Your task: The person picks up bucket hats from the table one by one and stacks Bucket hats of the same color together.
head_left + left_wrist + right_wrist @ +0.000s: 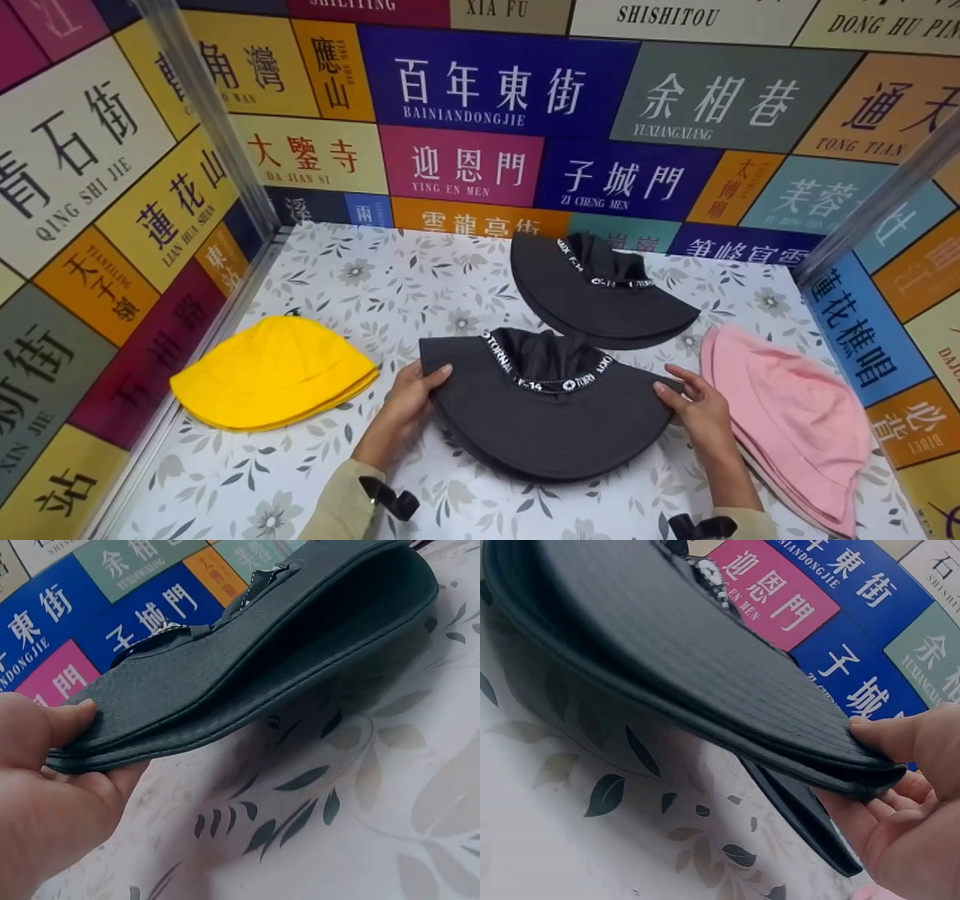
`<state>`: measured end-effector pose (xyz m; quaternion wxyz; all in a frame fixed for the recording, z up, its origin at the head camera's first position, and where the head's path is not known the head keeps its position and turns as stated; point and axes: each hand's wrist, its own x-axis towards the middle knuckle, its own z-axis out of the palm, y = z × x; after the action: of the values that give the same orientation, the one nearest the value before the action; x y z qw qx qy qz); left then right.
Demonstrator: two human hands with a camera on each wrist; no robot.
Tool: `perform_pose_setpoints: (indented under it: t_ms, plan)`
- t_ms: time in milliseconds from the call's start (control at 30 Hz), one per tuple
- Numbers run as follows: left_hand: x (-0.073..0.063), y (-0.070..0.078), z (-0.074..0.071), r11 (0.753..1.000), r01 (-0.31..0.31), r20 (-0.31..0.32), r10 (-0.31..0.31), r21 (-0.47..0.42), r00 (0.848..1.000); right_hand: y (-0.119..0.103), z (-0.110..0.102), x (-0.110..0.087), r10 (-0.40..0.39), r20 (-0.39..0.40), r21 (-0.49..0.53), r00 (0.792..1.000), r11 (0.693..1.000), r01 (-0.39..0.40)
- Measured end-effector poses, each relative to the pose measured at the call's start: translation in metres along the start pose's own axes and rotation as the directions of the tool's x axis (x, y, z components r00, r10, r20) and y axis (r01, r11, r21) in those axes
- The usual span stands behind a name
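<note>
A black bucket hat (555, 427), folded flat into a half-moon, hangs between my two hands close over the table. White lettering runs along the band at its opening, which faces away from me. My left hand (409, 397) pinches the left corner of the brim, thumb on top and fingers beneath. At the opposite corner my right hand (701, 409) pinches the brim in the same manner. The wrist views show the two brim layers (247, 705) lying one over the other, slightly parted along the curved edge.
A second folded black hat (600, 300) lies just behind. To the left sits a yellow hat (274, 371), to the right a pink hat (795, 420) beside my right forearm. The table (330, 277) has a leaf-patterned cover. Walls with colourful sign panels (495, 82) enclose its back and sides.
</note>
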<state>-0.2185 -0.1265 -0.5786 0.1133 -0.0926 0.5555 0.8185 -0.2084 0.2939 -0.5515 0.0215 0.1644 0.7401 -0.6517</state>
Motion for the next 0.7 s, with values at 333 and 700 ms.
perform_pose_setpoints:
  t_ms: [333,700]
  plan:
    - [0.004,-0.006,-0.01,0.996,0.015,-0.1,-0.006,0.086,0.995,0.021,0.006,0.007,0.044,-0.085,-0.135,0.995,0.989,-0.055]
    - [0.01,-0.01,-0.007,0.932,0.11,-0.217,-0.035,0.345,0.976,0.034,0.012,0.017,0.013,-0.138,-0.339,0.99,0.939,-0.059]
